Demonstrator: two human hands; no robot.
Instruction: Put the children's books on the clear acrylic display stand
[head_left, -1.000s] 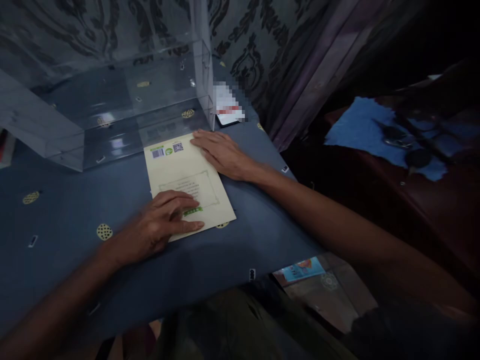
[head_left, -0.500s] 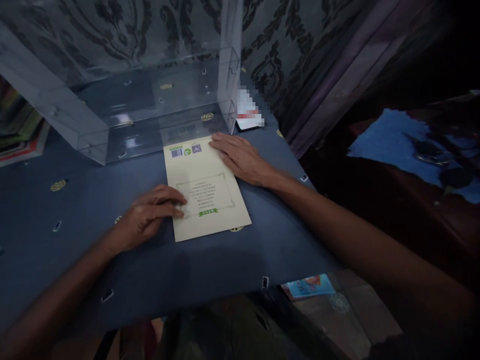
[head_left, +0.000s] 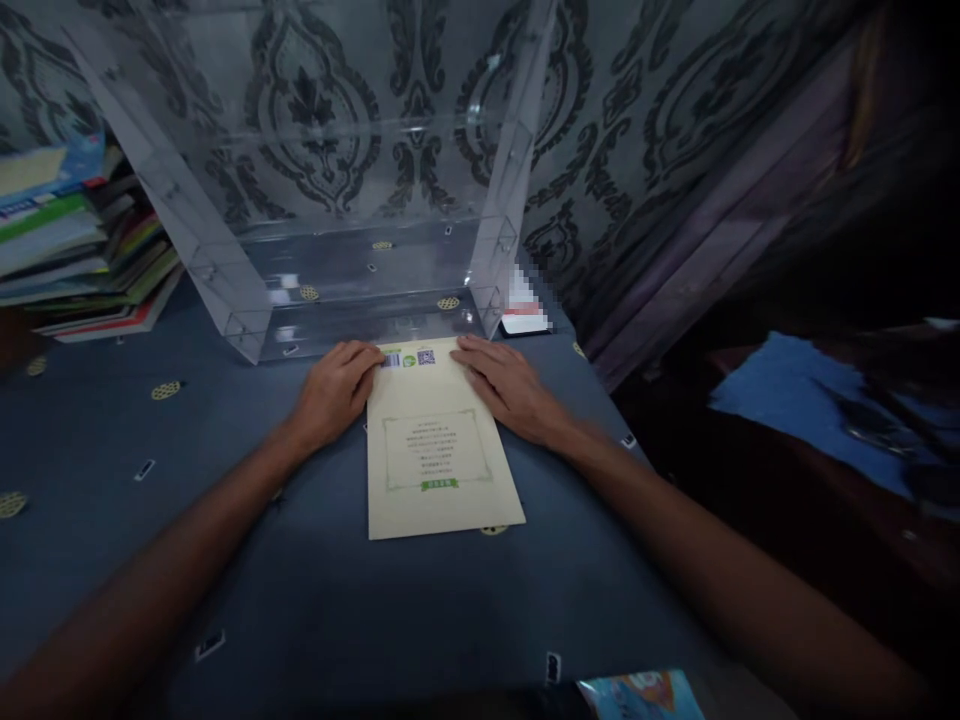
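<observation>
A thin cream book (head_left: pixel 431 400) lies back cover up on the dark blue patterned tablecloth, its printed text upside down to me. Near its far edge are a barcode and a QR code. My left hand (head_left: pixel 339 390) is closed on the far left corner, fingertips curled over the edge by the barcode. On the far right corner, my right hand (head_left: pixel 510 385) grips the edge, with its fingers together on the cover; the thumb is hidden. Just beyond the book's far edge stands a clear acrylic rack (head_left: pixel 367 270) with stepped shelves.
A stack of books (head_left: pixel 82 240) rises at the left, beside the rack. Behind the rack's right foot lies a white item (head_left: pixel 525 312), partly pixelated. A blue packet (head_left: pixel 641 695) is at the near edge. Off to the right lies blue cloth (head_left: pixel 795 400) with dark glasses.
My left hand has moved from the book's left side up to its far left corner. The right hand stays at the far right corner. My view has tilted up, showing more rack and books.
</observation>
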